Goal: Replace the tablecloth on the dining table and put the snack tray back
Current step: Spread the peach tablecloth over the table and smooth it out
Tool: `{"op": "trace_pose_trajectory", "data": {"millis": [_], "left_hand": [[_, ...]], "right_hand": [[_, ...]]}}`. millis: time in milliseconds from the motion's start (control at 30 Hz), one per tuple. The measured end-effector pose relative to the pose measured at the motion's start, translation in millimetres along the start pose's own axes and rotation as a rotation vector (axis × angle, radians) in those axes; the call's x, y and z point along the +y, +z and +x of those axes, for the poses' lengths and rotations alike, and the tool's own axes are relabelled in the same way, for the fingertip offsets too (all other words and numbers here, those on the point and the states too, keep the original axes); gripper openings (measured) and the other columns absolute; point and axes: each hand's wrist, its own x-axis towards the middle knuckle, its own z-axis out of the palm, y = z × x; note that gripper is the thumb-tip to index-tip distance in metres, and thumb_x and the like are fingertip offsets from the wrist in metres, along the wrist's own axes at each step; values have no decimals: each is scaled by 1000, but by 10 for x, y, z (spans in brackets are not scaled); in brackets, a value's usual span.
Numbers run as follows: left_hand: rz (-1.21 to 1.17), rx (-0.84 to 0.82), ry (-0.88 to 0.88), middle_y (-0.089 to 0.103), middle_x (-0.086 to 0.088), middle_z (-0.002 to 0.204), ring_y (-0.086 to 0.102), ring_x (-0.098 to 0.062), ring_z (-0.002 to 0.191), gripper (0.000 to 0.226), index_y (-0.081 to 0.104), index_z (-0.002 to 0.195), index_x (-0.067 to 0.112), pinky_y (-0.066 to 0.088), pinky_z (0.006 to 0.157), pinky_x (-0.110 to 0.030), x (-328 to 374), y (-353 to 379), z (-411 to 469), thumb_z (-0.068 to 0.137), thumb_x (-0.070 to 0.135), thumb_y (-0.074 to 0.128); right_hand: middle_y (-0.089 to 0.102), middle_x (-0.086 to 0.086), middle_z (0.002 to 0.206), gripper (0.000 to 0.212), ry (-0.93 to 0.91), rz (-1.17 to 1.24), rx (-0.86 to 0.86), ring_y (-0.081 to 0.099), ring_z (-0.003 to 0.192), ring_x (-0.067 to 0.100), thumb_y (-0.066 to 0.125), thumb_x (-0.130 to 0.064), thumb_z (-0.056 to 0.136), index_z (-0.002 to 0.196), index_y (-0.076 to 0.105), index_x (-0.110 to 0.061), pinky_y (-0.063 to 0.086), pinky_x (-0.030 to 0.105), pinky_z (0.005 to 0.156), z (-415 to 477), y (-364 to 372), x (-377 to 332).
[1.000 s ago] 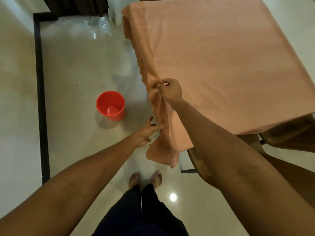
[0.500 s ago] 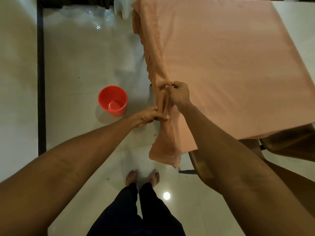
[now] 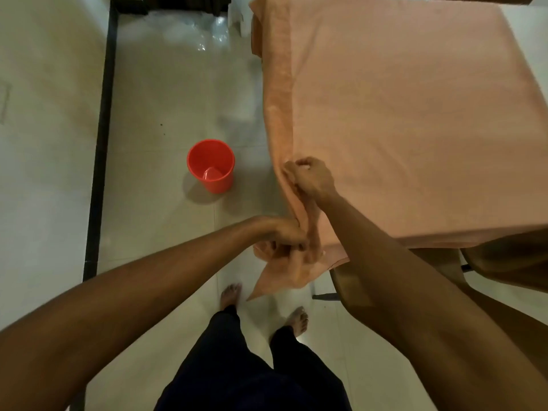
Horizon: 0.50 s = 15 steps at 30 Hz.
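Note:
A peach tablecloth (image 3: 409, 120) covers the whole dining table top and hangs in folds down its left side. My right hand (image 3: 311, 178) is closed on a bunch of the cloth at the table's left edge, near the front corner. Just below, my left hand (image 3: 284, 235) grips the hanging folds at the corner, and a loose point of cloth dangles under it. The table itself is hidden under the cloth. No snack tray is in view.
A red plastic bucket (image 3: 211, 165) stands on the pale tiled floor left of the table. A brown chair (image 3: 504, 262) sits at the table's near right side. A black floor strip (image 3: 102, 137) runs along the left. My bare feet stand below the corner.
My left hand has risen and closed on the hanging cloth at the corner, bunching it up. The right hand has kept its grip on the edge. The view has shifted a little.

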Motion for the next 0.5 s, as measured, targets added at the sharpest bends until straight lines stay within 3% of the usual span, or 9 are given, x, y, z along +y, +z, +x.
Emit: {"op": "trace_pose_trajectory", "data": {"millis": [67,100,233,300,367,433,500], "left_hand": [[139,214,94,62,-8,86,64,-23,82,18,59,102,5,52,69,-34,285,152,-12,97,21,56],[214,325,138,57,-6,80,61,-22,77,14,58,101,7,48,63,-32,434,234,-22,97,20,55],[83,503,332,64,-6,86,64,-19,78,18,58,100,18,55,63,-33,923,617,69,91,32,62],[-17,565,454,65,1,84,65,-13,79,26,59,94,25,52,63,-27,1034,713,101,86,49,62],[-133,622,508,64,7,82,66,-16,87,26,60,85,34,52,72,-31,1140,785,164,81,59,53],[-176,669,517,61,12,78,64,-14,85,22,59,79,36,51,75,-36,1111,753,255,84,58,56],[-51,719,487,64,17,83,62,-6,82,15,64,85,38,51,77,-37,995,642,333,89,52,61]], "right_hand": [[73,-1,104,56,-2,-84,-151,69,96,25,56,-70,82,109,71,-23,55,43,92,-157,-141,117],[70,0,105,60,4,-87,-197,68,99,25,57,-70,82,114,70,-21,55,43,92,-227,-259,164],[67,8,104,41,-23,-247,-329,65,87,24,67,-40,85,114,60,-11,52,33,67,-361,-892,388],[67,10,101,34,-27,-297,-251,64,85,24,61,-33,91,112,58,-6,52,35,63,-334,-1185,439],[69,13,106,33,-32,-314,-134,67,91,30,59,-22,91,116,62,-1,57,41,76,-290,-1612,557],[69,17,116,36,-29,-408,-41,66,103,35,63,-14,86,121,65,-4,57,43,89,-223,-2063,676],[69,17,120,37,-4,-422,89,65,110,37,68,-14,84,121,67,-10,55,41,93,-160,-2559,806]]}}
